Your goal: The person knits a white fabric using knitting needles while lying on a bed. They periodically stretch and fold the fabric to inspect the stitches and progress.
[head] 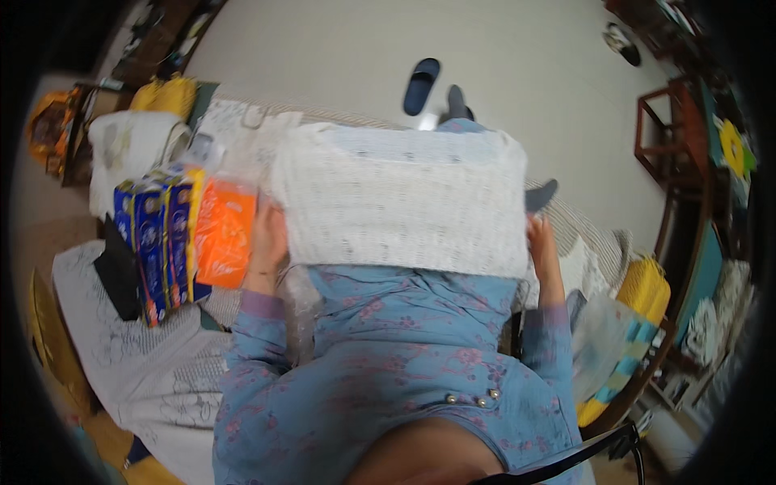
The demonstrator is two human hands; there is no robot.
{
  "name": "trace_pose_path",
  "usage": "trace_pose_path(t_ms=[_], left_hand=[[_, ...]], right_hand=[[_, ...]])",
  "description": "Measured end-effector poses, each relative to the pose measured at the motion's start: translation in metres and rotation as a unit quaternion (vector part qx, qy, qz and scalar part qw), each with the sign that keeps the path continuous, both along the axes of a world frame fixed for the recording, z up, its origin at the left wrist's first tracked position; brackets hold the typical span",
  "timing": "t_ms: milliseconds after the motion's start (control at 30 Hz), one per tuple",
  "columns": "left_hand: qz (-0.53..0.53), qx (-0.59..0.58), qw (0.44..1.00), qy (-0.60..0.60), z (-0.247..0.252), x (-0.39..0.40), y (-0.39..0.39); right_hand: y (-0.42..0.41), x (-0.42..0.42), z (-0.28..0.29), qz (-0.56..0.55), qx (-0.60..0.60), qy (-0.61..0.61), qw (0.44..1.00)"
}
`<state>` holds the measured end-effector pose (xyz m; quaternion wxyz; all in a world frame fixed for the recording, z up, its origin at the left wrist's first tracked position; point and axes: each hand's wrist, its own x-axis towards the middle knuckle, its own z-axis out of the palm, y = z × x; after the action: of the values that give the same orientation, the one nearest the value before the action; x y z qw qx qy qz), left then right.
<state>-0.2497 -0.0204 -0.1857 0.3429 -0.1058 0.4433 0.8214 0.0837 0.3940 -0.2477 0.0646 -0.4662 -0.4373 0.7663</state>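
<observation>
A white openwork knitted cloth lies spread across my lap and thighs, its near edge roughly straight above the blue floral shirt. At its left side edge is my left hand, the fingers partly hidden against the fabric. My right hand grips the opposite side edge, slightly blurred. Close beside my left wrist stands an orange plastic packet, with blue and yellow tissue packs stacked behind it. Clear plastic wrap shows beside my left forearm.
White printed covers drape the seat at left, near a black flat object. Yellow cushions and a clear plastic bag lie at right. A dark slipper rests on the floor; a wooden chair stands farther right.
</observation>
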Motion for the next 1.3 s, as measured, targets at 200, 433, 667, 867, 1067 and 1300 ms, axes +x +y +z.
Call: trace_pose_path(t_ms=[200, 433, 667, 867, 1067, 1300], left_hand=[[-0.154, -0.226, 0.96, 0.059, 0.011, 0.051, -0.02], [-0.104, -0.352, 0.917, 0.157, 0.038, 0.033, -0.048], [-0.133, -0.31, 0.937, 0.091, -0.01, 0.054, -0.038], [-0.31, -0.416, 0.833, 0.191, 0.012, 0.067, -0.066], [-0.328, -0.468, 0.78, 0.255, 0.052, 0.061, -0.078], [-0.324, -0.356, 0.87, 0.109, 0.091, 0.038, -0.086]], right_hand=[[-0.083, 0.0, 0.068, 0.068, 0.314, -0.112, 0.94], [-0.048, 0.043, 0.064, 0.085, 0.364, -0.143, 0.917], [-0.076, 0.03, 0.041, 0.077, 0.303, -0.064, 0.948], [-0.051, 0.077, 0.024, 0.128, 0.136, -0.062, 0.98], [-0.04, 0.15, -0.021, 0.1, 0.133, -0.168, 0.971], [-0.03, 0.089, 0.067, 0.22, 0.226, -0.117, 0.942]])
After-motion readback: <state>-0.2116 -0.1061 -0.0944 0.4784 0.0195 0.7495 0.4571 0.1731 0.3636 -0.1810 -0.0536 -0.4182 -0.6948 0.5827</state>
